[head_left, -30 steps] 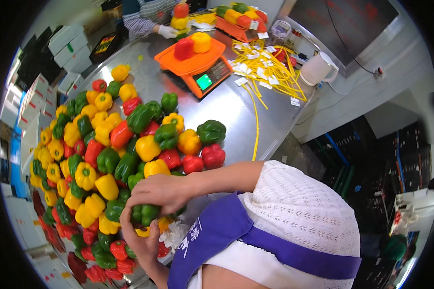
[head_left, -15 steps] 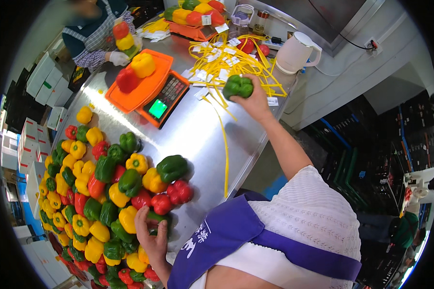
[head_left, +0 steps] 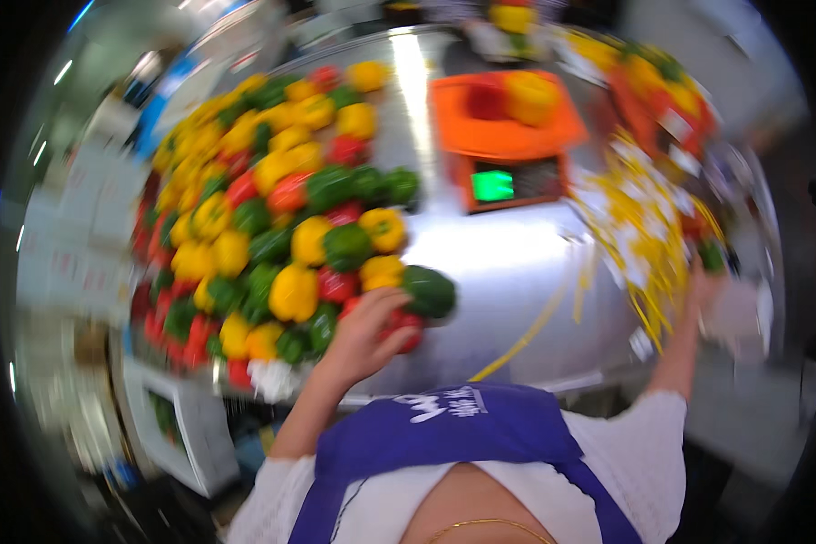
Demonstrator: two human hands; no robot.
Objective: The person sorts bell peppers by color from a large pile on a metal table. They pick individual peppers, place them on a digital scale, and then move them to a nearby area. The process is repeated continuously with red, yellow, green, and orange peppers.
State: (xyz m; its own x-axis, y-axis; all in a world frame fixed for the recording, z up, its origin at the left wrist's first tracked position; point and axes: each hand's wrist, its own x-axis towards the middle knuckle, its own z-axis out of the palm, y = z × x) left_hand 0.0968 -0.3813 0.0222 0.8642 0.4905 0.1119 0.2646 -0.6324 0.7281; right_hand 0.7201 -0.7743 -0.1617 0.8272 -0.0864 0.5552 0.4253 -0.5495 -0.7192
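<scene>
In the head view, glossy, lobed bell peppers (head_left: 295,292) heap on a shiny metal table (head_left: 480,258). An orange scale's tray (head_left: 508,138) bears a red pepper (head_left: 486,96) and a yellow pepper (head_left: 530,98). The left hand (head_left: 368,334) has thumb and fingers apart, a red bell pepper (head_left: 405,334) between them. A green bell pepper (head_left: 712,257) lies at the right hand's (head_left: 704,283) blurred fingertips, beyond limp yellow strips (head_left: 655,283); whether they grip it, I cannot tell.
</scene>
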